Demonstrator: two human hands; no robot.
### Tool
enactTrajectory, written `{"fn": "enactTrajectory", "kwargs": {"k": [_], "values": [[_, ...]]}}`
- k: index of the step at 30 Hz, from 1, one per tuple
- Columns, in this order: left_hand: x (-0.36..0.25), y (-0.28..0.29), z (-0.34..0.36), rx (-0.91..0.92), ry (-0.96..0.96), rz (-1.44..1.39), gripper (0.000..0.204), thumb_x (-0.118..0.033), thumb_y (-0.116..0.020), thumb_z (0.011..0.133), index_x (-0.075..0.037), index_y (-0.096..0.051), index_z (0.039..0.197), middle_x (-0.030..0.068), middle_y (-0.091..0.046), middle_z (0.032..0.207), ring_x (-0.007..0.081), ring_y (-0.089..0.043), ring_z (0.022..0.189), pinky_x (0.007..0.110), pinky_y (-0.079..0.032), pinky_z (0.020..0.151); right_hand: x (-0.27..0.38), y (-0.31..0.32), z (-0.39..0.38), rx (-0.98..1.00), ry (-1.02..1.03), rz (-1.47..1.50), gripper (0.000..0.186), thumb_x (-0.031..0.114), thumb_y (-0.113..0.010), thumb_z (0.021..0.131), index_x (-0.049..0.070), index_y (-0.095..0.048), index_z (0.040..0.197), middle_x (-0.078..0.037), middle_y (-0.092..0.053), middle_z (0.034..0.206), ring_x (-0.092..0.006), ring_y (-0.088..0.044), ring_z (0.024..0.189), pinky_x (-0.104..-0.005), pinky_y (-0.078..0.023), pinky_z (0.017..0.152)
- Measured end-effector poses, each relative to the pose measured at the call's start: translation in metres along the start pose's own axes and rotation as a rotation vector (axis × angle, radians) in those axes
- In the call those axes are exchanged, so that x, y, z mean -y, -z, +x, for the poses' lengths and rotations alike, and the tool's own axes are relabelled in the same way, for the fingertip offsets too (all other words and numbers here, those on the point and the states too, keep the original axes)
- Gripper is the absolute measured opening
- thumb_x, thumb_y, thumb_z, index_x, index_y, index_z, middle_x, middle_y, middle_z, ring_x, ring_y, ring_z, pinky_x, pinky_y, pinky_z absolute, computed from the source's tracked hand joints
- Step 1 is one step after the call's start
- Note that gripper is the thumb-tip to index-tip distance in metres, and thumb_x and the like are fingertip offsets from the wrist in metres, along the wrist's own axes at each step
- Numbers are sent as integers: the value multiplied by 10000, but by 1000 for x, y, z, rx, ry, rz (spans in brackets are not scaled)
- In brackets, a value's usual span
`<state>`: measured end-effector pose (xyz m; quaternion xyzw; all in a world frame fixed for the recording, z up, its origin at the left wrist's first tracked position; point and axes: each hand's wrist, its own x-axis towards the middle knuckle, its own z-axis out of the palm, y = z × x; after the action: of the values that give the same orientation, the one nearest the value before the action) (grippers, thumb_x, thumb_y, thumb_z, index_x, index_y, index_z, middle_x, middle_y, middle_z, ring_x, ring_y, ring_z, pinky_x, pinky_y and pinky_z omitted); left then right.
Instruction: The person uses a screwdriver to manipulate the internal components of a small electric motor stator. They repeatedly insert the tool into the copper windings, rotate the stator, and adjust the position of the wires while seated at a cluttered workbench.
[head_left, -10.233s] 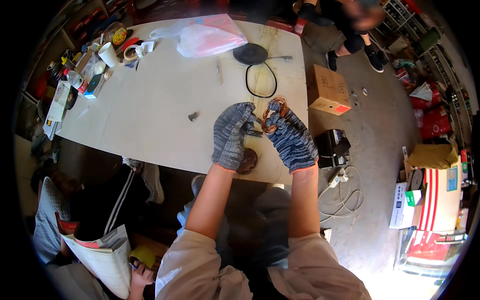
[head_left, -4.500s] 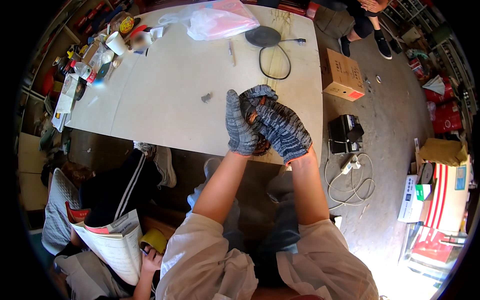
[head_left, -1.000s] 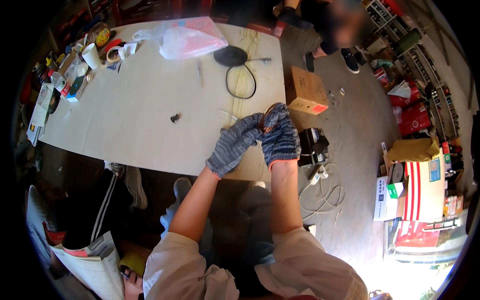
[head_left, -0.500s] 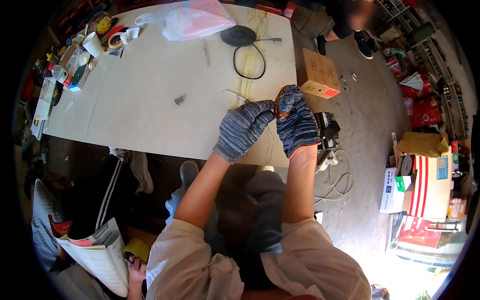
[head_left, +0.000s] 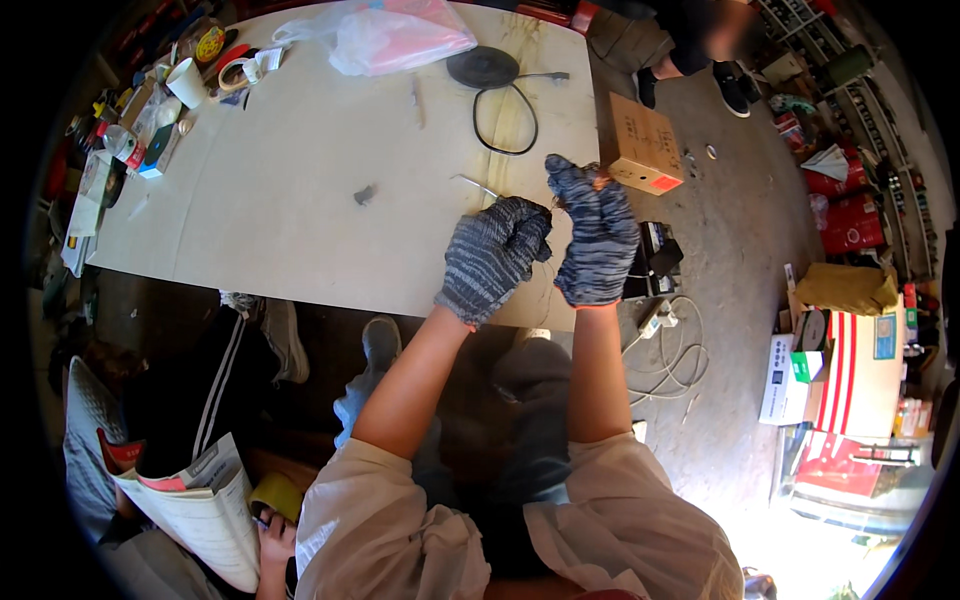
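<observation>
A cardboard box (head_left: 645,145) sits near a black, seemingly boxy object (head_left: 660,255).

Brown carton (head_left: 632,138) with small dark printing and a red label (head_left: 663,183), printed white papers (head_left: 208,518), lettering too small to read

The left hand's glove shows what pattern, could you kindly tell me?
The glove is streaked dark and light grey; see the head view.

Prob. workshop: packed shelves (head_left: 872,135), cardbd box (head_left: 640,145) + ext. cord (head_left: 657,321) on grey flr (head_left: 738,205).
</observation>
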<state>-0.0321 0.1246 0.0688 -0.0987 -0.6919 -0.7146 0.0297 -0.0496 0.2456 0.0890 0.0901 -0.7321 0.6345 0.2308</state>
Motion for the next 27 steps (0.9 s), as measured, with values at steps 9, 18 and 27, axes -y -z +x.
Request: {"fn": "enactTrajectory", "kwargs": {"k": [9, 18, 27], "values": [[23, 15, 9, -118, -214, 689, 214, -203, -670, 776, -55, -661, 932, 146, -657, 860, 325, -624, 770, 374, -501, 689, -39, -10, -2, 211, -25, -456, 208, 211, -562, 886, 61, -631, 1013, -160, -645, 932, -312, -624, 831, -351, -491, 719], [33, 16, 24, -233, -335, 624, 228, -122, -737, 652, -51, -654, 852, 139, -574, 866, 316, -566, 809, 390, -476, 748, -39, -1, 7, 300, -474, -58, 204, 141, -572, 889, -25, -631, 991, -73, -652, 782, -113, -581, 660, -252, -477, 617], [57, 53, 41, 303, 5, -150, 545, 10, -697, 741, -59, -495, 1242, 53, -592, 1033, 119, -565, 870, 264, -495, 803, -37, 10, 6, 613, -687, 382, 217, 135, -561, 905, -45, -631, 1004, -50, -651, 806, -96, -592, 693, -223, -461, 613]]}}
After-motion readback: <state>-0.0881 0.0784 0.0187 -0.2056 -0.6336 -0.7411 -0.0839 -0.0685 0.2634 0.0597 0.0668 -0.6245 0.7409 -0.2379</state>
